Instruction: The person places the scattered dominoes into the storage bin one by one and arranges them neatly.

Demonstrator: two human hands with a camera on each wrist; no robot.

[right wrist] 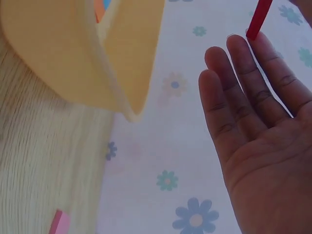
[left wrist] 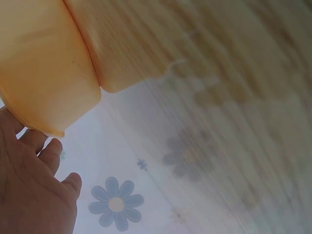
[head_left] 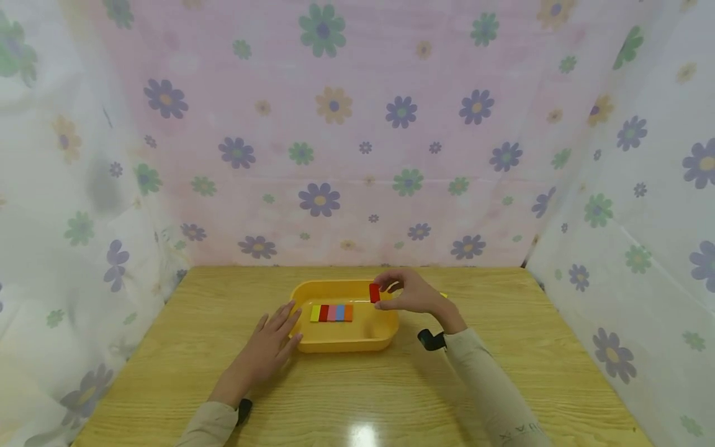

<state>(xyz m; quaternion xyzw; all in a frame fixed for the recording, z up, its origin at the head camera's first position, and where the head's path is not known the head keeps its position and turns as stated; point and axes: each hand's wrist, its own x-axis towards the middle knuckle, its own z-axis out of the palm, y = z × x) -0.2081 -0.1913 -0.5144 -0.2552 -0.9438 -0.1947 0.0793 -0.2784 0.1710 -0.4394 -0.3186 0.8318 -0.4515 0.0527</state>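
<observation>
A yellow plastic tray stands on the table. Side by side on its floor lies a row of flat blocks: yellow, red, pink, blue and orange. My right hand pinches another red block between thumb and fingertips, above the tray's right end. The right wrist view shows this red block at the index fingertip. At the tray's left end, my left hand rests on the rim with its fingers spread; in the left wrist view its fingertips touch the tray.
A pink block lies on the wooden table outside the tray. Behind my right wrist shows a bit of something yellow. Flower-patterned cloth encloses the table at the back and both sides.
</observation>
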